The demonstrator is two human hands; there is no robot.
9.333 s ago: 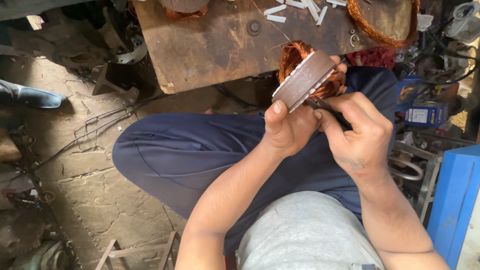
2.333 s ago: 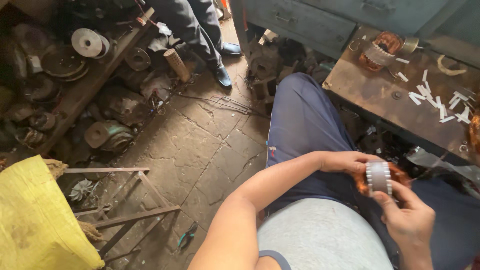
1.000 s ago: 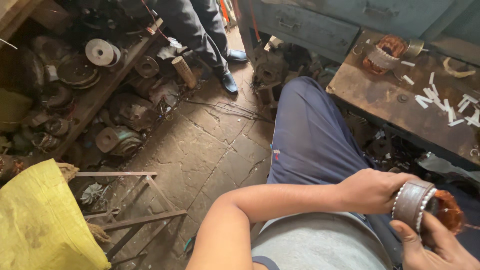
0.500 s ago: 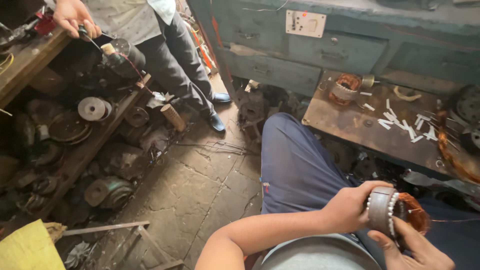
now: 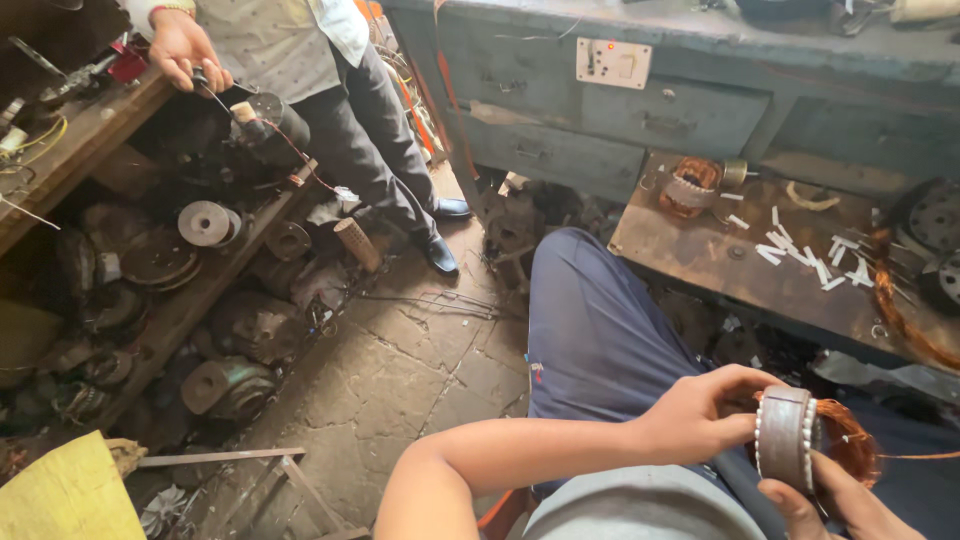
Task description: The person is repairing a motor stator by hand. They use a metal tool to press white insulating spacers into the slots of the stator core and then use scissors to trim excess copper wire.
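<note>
The motor core [image 5: 787, 438], a short grey metal ring with copper winding [image 5: 850, 445] bulging from its far end, sat over the person's lap, carried by no surface. The left hand [image 5: 700, 420] pinched its near rim with thumb and fingers closed on it; the right hand [image 5: 825, 500] cupped it from below, fingers curled around the underside. It looked heavy and stiff for its size, the steel band giving a sure grip, while the thin wire seemed easy to bend or nick, so the band was likely the place to hold. Beyond the knee, white paper strips [image 5: 800, 255] lay scattered near the middle of the low counter [image 5: 700, 265]. Another person [image 5: 185, 50] worked at a shelf [image 5: 90, 140] well apart.
</note>
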